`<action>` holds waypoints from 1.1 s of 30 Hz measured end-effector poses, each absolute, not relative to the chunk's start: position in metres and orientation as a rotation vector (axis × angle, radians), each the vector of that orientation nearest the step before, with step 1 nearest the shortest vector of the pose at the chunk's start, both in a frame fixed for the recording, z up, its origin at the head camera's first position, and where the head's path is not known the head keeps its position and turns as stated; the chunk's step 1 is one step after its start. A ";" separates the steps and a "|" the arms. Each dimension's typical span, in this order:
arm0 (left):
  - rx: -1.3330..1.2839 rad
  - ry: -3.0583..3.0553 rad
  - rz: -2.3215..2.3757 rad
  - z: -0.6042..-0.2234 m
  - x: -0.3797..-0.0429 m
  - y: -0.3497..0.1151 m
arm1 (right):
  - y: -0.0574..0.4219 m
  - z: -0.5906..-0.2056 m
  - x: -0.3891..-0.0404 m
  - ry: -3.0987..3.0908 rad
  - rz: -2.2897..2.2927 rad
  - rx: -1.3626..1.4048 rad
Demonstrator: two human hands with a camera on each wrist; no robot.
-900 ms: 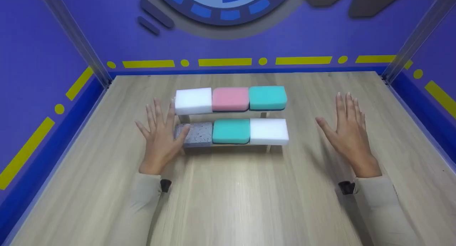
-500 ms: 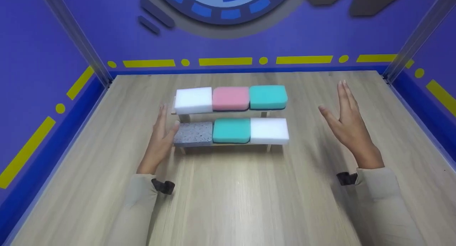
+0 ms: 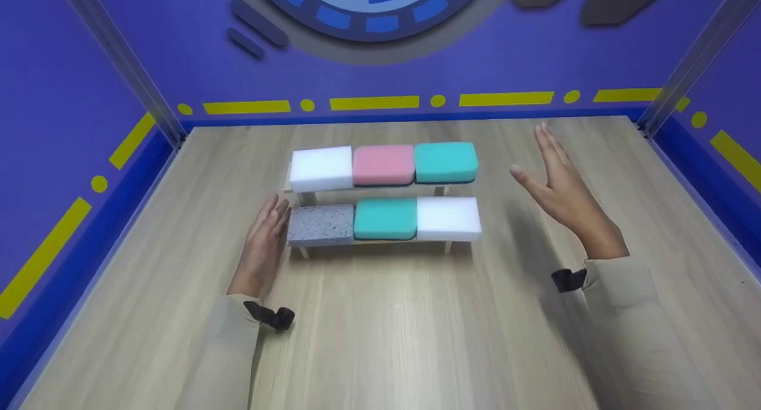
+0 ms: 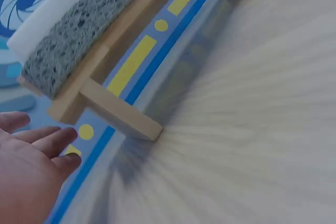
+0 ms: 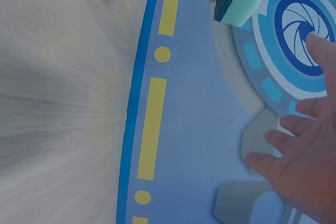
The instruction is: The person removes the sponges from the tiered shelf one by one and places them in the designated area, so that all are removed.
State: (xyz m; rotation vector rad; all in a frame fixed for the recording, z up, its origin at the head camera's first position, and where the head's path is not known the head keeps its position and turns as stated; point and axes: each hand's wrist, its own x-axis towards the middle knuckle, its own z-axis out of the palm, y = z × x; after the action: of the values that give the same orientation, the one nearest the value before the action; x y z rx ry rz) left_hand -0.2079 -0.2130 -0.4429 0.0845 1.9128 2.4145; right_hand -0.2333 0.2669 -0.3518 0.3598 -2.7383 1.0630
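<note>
Two low wooden racks bear sponges in two rows. Along the back row sit a white sponge (image 3: 321, 168), a pink sponge (image 3: 383, 164) and a teal sponge (image 3: 446, 162). The front row has a speckled grey sponge (image 3: 321, 224), a second teal sponge (image 3: 386, 218) and a second white sponge (image 3: 449, 218). My left hand (image 3: 261, 243) is beside the grey sponge's left end, fingers extended and nothing held. In the left wrist view its fingers are below the front rack's wooden end (image 4: 121, 108). My right hand (image 3: 571, 199), fingers straight, hovers to the right of both rows.
The pale wood table (image 3: 380, 327) extends in front of the racks and to both sides. A blue back wall (image 3: 380, 80) with yellow dashes rises behind. Metal posts stand at the left corner (image 3: 131, 59) and right corner (image 3: 689, 65).
My left hand has turned on edge, its fingers drawn from the back white sponge toward the grey one's left side. My right hand has turned and moved slightly left and away from me. The sponges stay put.
</note>
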 end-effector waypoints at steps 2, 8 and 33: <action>0.085 1.833 2.443 -0.449 -0.208 -0.216 | 0.264 -0.350 -0.237 -2.766 1.086 0.384; 0.094 1.666 2.489 -0.464 -0.208 -0.220 | 0.254 -0.346 -0.247 -2.846 1.124 0.470; 0.248 1.483 2.562 -0.475 -0.209 -0.225 | 0.214 -0.346 -0.274 -2.980 1.062 0.605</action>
State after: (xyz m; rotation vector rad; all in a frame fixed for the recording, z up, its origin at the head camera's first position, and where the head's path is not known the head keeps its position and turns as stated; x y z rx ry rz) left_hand -0.2091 -0.2253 -0.4746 0.2484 1.4831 2.5616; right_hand -0.2742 0.2139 -0.3462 0.6055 -2.9803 1.0625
